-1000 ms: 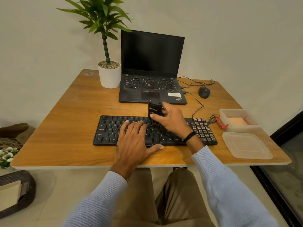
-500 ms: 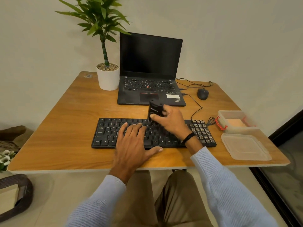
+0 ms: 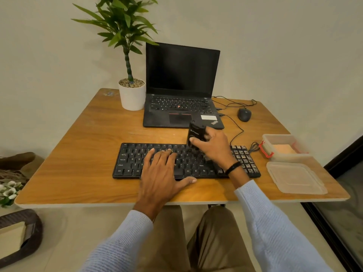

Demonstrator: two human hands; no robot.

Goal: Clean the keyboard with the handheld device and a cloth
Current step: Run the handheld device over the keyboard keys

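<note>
Keyboard (image 3: pixel 184 160) lies flat on the wooden desk (image 3: pixel 78 154), squarely in front of me, between the desk's near edge and the laptop (image 3: pixel 181 99). My right hand (image 3: pixel 215 148) is clenched around the black handheld device (image 3: pixel 195 135), thumb across its front face, fingers wrapped behind. The device stands nearly upright, lower end down at the upper key rows right of centre; whether the tip actually touches the keys I cannot tell, as my thumb hides it.

My left hand (image 3: pixel 160 173) grasps nothing: palm down, fingers spread flat on the middle keys, thumb out over the near edge, bracing the board.

Step in hand, as I judge it: passing the device along the key rows. To do it well: keep the tip low and close to the gaps, work row by row in one direction, hold the left palm firm so the board does not slide, and shift that hand aside to reach the keys under it.

Orange cloth-like pad sits in the open plastic box (image 3: pixel 283 146) to my right, untouched.
</note>
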